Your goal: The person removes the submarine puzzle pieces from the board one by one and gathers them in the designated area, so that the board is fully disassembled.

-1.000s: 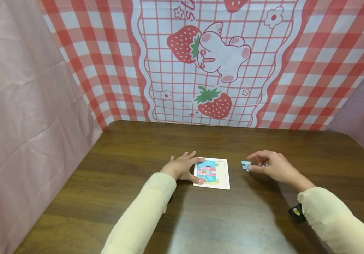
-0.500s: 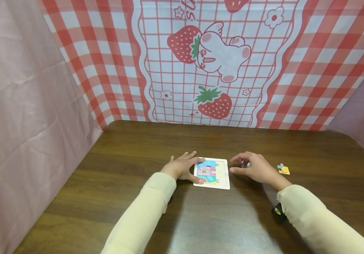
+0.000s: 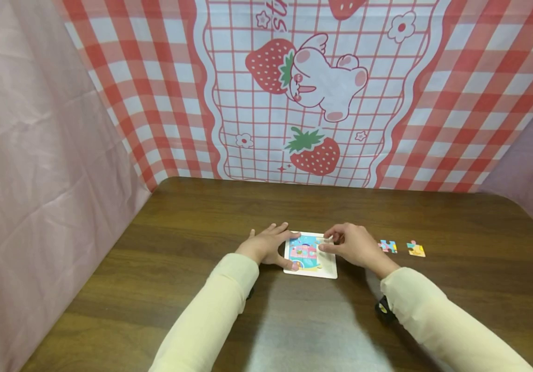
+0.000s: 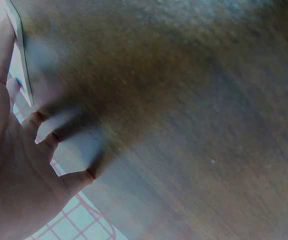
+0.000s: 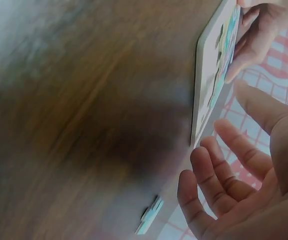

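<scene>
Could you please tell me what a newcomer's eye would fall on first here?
Probably the cloth behind the table, with its big printed strawberries. Next, the small puzzle on the table, the left hand on its left edge and the right hand at its right. Bright loose pieces lie farther right.

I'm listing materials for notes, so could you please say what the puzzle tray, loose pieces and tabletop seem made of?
Puzzle tray: probably thick card or thin wood, smooth and pale; stiff, flat edge in right wrist view.
Loose pieces: likely printed card or wood; colourful print, interlocking outlines.
Tabletop: wood or laminate, satin; brown grain, soft glare.
</scene>
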Demonstrator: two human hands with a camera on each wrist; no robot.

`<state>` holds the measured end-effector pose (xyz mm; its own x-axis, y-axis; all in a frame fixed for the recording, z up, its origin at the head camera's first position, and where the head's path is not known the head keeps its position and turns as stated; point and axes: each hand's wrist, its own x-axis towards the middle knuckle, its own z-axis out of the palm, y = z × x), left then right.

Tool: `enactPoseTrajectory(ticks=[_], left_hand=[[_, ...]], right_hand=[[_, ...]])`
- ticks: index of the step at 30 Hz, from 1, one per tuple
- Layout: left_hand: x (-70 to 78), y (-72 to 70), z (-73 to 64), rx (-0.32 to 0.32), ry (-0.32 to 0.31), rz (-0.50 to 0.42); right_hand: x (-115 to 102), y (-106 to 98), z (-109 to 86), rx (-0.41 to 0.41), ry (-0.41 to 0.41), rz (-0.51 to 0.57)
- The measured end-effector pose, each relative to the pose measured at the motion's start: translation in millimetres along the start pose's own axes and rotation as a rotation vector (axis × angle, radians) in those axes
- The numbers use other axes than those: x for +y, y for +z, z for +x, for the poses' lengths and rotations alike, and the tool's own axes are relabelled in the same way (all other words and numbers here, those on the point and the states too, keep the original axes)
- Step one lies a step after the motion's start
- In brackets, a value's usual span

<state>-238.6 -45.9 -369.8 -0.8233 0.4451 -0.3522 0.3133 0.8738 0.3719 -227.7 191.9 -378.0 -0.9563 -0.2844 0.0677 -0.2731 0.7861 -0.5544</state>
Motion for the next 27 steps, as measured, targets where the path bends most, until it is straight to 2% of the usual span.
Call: enactPoseTrajectory(ticks=[10, 15, 20, 27], left_hand=[[0.6, -0.3, -1.5, 0.002, 0.001, 0.012], [0.2, 0.3, -1.9, 0.009, 0.011, 0.015], [0.5, 0.0, -2.4, 0.009, 0.012, 0.018], [0.0, 0.3, -1.6, 0.010, 0.014, 0.016]], right_hand=[[-12.6, 7.8, 3.1, -0.016, 0.086, -0.135], [-17.4, 12.3, 4.2, 0.011, 0.087, -0.189], [-18.5, 15.0, 5.6, 0.039, 0.060, -0.196], [-16.6, 15.6, 10.0, 0.013, 0.048, -0.138]])
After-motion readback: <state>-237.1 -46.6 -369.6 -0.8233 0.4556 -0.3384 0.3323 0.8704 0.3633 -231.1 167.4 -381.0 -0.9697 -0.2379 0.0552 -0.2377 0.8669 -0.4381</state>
